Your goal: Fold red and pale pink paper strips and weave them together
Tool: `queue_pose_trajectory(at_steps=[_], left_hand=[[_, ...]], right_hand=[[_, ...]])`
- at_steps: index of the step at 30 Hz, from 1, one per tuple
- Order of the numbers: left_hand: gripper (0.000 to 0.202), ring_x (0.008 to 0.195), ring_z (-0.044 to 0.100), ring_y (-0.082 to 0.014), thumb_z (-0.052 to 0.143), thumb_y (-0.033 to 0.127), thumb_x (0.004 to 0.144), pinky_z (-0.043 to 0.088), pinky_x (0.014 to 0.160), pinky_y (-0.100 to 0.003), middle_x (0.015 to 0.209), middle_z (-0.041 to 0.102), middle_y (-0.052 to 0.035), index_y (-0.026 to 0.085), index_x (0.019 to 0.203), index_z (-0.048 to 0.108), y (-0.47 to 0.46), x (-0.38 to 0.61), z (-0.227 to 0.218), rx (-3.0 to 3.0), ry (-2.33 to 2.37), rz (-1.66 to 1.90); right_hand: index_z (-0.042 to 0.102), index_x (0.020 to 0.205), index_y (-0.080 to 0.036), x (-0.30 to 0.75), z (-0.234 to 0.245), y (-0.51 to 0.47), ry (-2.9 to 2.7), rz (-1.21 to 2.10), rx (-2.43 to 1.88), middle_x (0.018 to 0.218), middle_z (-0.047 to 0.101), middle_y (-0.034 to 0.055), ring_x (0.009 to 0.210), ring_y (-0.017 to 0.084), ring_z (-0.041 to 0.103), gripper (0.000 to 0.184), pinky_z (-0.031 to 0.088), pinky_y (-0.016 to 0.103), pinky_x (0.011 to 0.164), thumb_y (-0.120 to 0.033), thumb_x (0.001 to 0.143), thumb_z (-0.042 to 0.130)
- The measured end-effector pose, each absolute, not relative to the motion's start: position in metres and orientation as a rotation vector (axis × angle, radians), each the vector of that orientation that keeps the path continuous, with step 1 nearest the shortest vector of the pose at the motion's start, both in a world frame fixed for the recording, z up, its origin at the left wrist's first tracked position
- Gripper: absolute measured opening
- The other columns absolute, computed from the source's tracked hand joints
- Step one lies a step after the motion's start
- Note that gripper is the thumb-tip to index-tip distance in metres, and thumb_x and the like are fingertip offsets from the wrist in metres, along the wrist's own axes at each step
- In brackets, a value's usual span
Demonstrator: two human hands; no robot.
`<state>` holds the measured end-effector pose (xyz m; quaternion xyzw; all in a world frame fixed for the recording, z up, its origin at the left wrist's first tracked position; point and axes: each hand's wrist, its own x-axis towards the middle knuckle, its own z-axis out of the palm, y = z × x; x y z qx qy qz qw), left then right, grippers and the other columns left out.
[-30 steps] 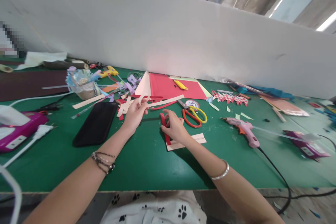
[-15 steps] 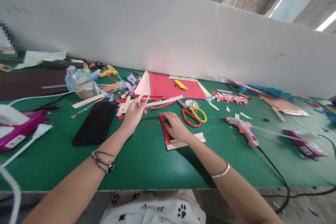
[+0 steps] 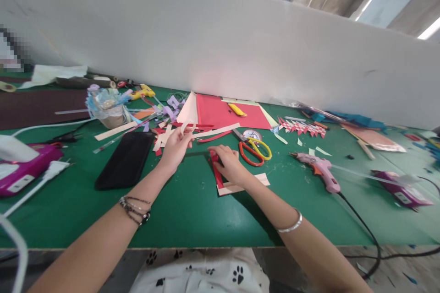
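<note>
My left hand (image 3: 176, 149) pinches a narrow cream paper strip (image 3: 220, 131); one end curls in a loop over the fingers, and the rest stretches out to the right. Nearer the table's middle, my right hand (image 3: 229, 164) has its thumb and fingers closed on the upper part of a red paper strip (image 3: 217, 176). That strip meets a cream folded strip (image 3: 260, 180) at its lower end, making an L shape on the table. The right palm and wrist partly cover both. Scissors (image 3: 255, 150) with red and yellow handles lie just beyond my right hand.
A black phone (image 3: 124, 160) lies left of my left hand, near paper scraps. Behind are red sheets (image 3: 213, 112) with a yellow cutter (image 3: 237, 110). A pink glue gun (image 3: 319, 169) with its cord lies right, near a woven red-white paper piece (image 3: 302, 127). A purple power strip (image 3: 30, 165) is at left.
My right hand's fingers have shifted slightly at the top of the red strip, which now looks bent or lifted there. My left hand stays in place with its cream strip.
</note>
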<state>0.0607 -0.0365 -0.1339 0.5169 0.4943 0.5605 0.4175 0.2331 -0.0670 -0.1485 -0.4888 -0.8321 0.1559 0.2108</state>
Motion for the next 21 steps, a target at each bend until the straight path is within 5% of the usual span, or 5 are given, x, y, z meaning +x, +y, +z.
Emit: queue_pose_trajectory(at_steps=[6, 13, 21], left_hand=[[0.011, 0.043, 0.044, -0.0091, 0.050, 0.028, 0.074, 0.031, 0.044, -0.020, 0.051, 0.048, 0.0063, 0.019, 0.080, 0.050, -0.039, 0.059, -0.134, 1.483, 1.380, 1.358], [0.013, 0.049, 0.056, -0.0131, 0.057, 0.030, 0.067, 0.038, 0.050, -0.023, 0.064, 0.058, 0.0027, 0.020, 0.068, 0.050, -0.038, 0.056, -0.143, 1.618, 1.415, 1.176], [0.022, 0.050, 0.049, -0.0141, 0.055, 0.034, 0.068, 0.032, 0.052, -0.023, 0.053, 0.051, 0.0035, 0.020, 0.056, 0.043, -0.047, 0.062, -0.139, 1.888, 1.370, 0.886]], right_hand=[[0.051, 0.107, -0.018, 0.234, -0.144, -0.068, -2.306, 0.555, -1.268, 0.093, 0.056, 0.0056, 0.087, 0.019, 0.053, 0.040, 0.035, 0.033, 0.074, -0.002, 0.072, 0.043], [0.061, 0.079, -0.016, 0.247, -0.142, -0.065, -2.374, 0.606, -1.051, 0.081, 0.046, 0.0030, 0.070, 0.012, 0.050, 0.017, 0.042, 0.024, 0.067, -0.005, 0.075, 0.049], [0.061, 0.083, -0.018, 0.263, -0.124, -0.067, -2.420, 0.631, -0.980, 0.079, 0.051, 0.0017, 0.068, 0.011, 0.050, 0.012, 0.040, 0.023, 0.063, -0.012, 0.079, 0.051]])
